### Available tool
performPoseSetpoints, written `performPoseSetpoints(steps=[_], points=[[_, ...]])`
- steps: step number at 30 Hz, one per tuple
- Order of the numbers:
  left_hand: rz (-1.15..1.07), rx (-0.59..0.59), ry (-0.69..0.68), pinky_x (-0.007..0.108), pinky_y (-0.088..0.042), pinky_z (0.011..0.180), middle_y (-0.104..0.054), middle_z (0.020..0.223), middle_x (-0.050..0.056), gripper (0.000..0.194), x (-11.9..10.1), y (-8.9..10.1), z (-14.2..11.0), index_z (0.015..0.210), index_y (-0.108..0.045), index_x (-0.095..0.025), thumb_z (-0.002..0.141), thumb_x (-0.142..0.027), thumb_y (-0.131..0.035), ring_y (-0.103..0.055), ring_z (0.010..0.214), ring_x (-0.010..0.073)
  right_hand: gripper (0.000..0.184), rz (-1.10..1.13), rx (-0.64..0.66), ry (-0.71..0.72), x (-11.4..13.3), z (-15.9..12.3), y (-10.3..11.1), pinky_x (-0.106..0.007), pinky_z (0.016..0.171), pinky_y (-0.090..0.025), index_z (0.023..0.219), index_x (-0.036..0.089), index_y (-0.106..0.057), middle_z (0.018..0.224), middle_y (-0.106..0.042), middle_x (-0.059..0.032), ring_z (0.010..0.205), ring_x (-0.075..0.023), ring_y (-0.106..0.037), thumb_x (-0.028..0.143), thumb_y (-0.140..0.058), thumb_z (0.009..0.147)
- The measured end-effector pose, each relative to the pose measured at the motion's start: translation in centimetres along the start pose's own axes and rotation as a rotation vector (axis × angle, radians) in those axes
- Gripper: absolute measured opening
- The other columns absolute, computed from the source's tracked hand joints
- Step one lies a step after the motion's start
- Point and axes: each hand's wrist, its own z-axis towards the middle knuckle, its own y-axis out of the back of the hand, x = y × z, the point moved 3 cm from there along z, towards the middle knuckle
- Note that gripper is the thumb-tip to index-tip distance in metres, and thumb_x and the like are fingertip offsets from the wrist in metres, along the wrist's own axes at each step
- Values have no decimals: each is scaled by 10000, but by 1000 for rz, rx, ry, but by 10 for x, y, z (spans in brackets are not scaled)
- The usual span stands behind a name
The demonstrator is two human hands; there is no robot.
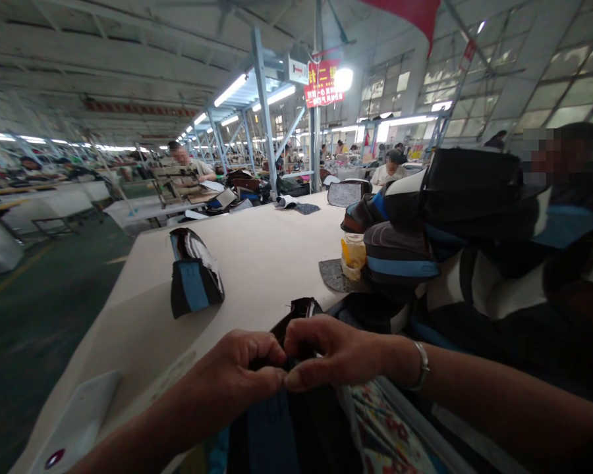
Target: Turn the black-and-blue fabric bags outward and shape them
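Where the two thumbs meet, low in the middle of the view, a black bag piece (271,428) with a blue stripe is pinched by its upper edge, upright in front of the person at the near side of the desk (267,263). The left hand (244,368) has thumb and forefinger closed on that edge, and the right hand (331,352) grips it just beside, the fingertips nearly touching. Exactly what lies between them is hidden. A pale bracelet (422,365) circles the right wrist, and flowered cloth (390,428) shows below that forearm.

Farther out on the desk, to the left, stands another black piece (195,283) with a blue stripe, well apart from the hands. A white panel (82,421) with a dark red spot lies at the lower left. Beyond the right hand, a yellowish jar (353,250) stands on a grey scrap (332,275), near a heap of bags (474,191). One person (576,178) is behind the heap; another (192,168) sits across the room, under a blue frame (264,112) with lit tubes.
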Motion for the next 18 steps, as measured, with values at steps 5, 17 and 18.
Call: performPoseSetpoints(steps=[5, 17, 18], points=[[15, -36, 12, 257, -329, 617, -449, 683, -35, 225, 6, 1, 0, 790, -608, -157, 791, -382, -607, -354, 621, 111, 271, 116, 26, -73, -7, 4, 2, -203, 538, -303, 903, 123, -595, 720, -534, 49, 617, -68, -417, 271, -750, 737], [0, -64, 28, 257, -294, 583, -439, 653, -38, 240, 3, -1, -2, 769, -609, -149, 776, -389, -615, -339, 591, 102, 233, 136, 112, 80, -15, 5, 9, -193, 573, -342, 947, 106, -598, 735, -520, 44, 618, -56, -421, 276, -718, 841], [-5, -69, 24, 257, -294, 582, -442, 652, -37, 222, 4, -1, -1, 769, -610, -148, 771, -370, -605, -340, 588, 101, 221, 114, 101, 74, -15, 5, 9, -191, 568, -341, 943, 109, -599, 727, -514, 45, 610, -56, -417, 280, -706, 852]])
